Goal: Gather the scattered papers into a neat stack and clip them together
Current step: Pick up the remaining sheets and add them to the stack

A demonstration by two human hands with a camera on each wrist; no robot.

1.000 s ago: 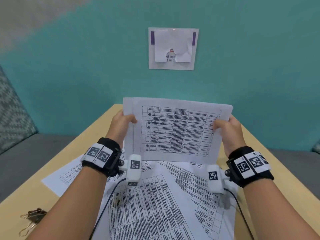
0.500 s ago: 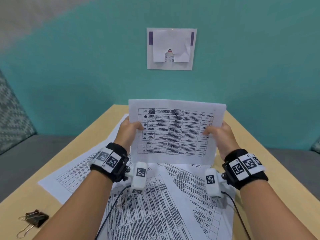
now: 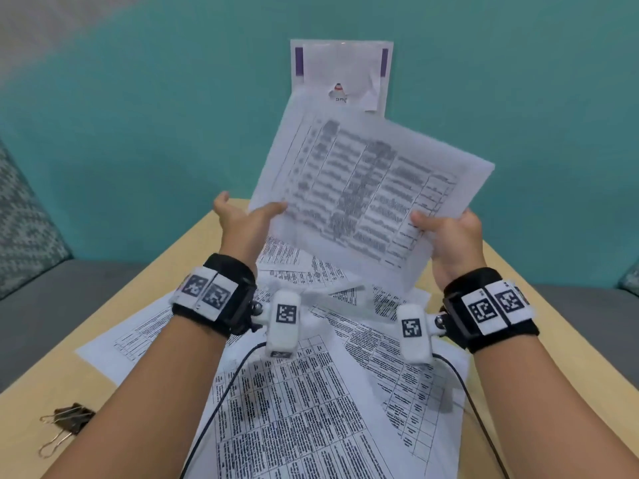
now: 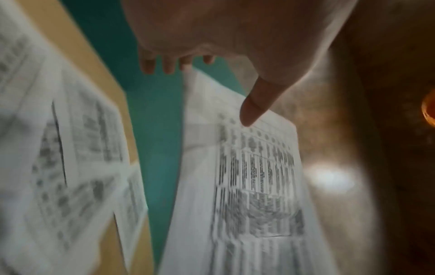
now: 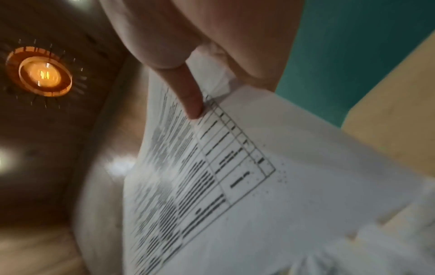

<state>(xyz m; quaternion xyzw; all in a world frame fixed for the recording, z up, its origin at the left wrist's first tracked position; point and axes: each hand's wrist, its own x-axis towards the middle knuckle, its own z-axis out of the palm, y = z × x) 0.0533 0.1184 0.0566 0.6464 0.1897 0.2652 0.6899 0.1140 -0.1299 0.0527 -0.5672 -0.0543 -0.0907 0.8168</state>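
head view: right hand point(image 3: 453, 243) pinches the tilted held sheets point(image 3: 366, 188) above the table point(image 3: 186, 257); left hand point(image 3: 242, 223) spread, thumb at their edge. wrist views: thumb point(image 5: 190, 100) pinching; fingers point(image 4: 169, 63) straight. gathering stage; next, probably collecting the scattered papers point(image 3: 304, 409), binder clips point(image 3: 65, 423) unused.

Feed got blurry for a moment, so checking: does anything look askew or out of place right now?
Yes. The white printed sheets held up are tilted and fanned at the top corner, not squared. Only the right hand pinches them; the left hand is open. More printed papers lie scattered on the wooden table.
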